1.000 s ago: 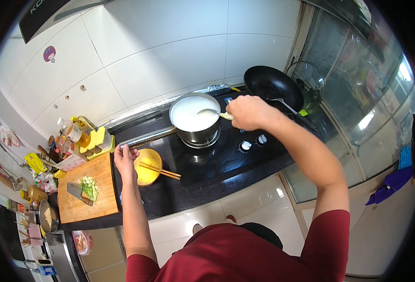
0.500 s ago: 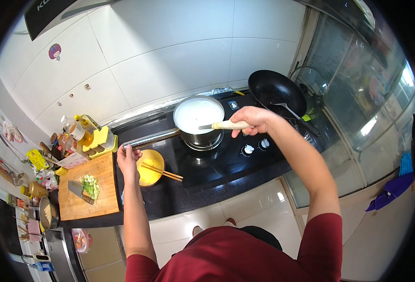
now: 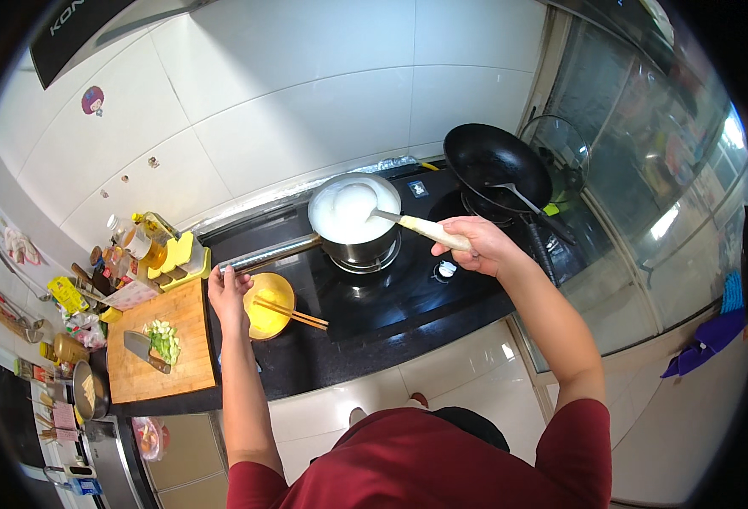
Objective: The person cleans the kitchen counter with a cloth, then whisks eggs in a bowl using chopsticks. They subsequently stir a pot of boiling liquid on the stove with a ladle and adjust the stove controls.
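A steel saucepan (image 3: 353,253) with foamy white liquid (image 3: 332,222) stands on the left burner. Its long metal handle (image 3: 276,253) runs left, and my left hand (image 3: 228,293) is closed around the handle's end. My right hand (image 3: 480,244) grips the pale handle of a ladle (image 3: 429,230). The ladle's bowl is over the saucepan, full of white liquid, level with the rim. Below the handle sits a yellow bowl (image 3: 282,288) of beaten-egg-coloured liquid, with wooden chopsticks (image 3: 302,316) resting across its rim.
A cutting board (image 3: 128,373) on the left holds a cleaver (image 3: 143,350) and chopped green-and-white pieces (image 3: 164,339). Oil bottles (image 3: 145,246) and a yellow seasoning rack (image 3: 186,259) stand behind it. A black wok (image 3: 484,157) with a spatula (image 3: 527,202) occupies the right burner.
The ladle has come up from inside the white liquid, and its filled bowl now shows. My right hand has shifted slightly right and down. My left hand stays at the handle.
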Demonstrator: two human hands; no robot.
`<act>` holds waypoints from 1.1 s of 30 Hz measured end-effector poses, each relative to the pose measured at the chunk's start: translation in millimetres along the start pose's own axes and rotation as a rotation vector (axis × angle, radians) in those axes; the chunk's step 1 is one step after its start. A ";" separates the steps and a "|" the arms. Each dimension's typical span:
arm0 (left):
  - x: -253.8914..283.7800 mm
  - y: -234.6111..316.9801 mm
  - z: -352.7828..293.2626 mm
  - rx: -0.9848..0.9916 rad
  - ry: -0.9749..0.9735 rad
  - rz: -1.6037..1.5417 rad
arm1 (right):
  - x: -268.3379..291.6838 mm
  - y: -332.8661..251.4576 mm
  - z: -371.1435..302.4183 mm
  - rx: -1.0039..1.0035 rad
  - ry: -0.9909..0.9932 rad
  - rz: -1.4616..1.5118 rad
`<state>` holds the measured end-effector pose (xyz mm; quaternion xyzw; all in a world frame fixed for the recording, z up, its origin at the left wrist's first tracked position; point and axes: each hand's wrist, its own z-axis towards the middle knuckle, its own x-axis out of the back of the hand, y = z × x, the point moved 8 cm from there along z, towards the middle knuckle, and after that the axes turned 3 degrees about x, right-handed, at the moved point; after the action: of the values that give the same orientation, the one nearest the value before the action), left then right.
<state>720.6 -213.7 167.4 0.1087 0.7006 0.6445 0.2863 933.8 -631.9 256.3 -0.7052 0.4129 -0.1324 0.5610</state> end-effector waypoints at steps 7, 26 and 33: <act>-2.4 2.0 -2.1 -0.005 -0.030 0.011 | 8.0 -13.6 -24.3 0.058 0.038 -0.050; -2.3 2.6 -2.8 -0.002 -0.026 0.002 | -69.3 -37.7 -57.1 0.660 0.122 -1.768; -2.4 0.8 -1.9 -0.004 -0.042 -0.016 | -90.8 -13.5 -36.2 0.775 0.112 -1.884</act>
<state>721.4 -216.5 168.7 0.1160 0.6939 0.6412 0.3064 859.4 -589.8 305.7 -0.5060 -0.3553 -0.6775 0.3984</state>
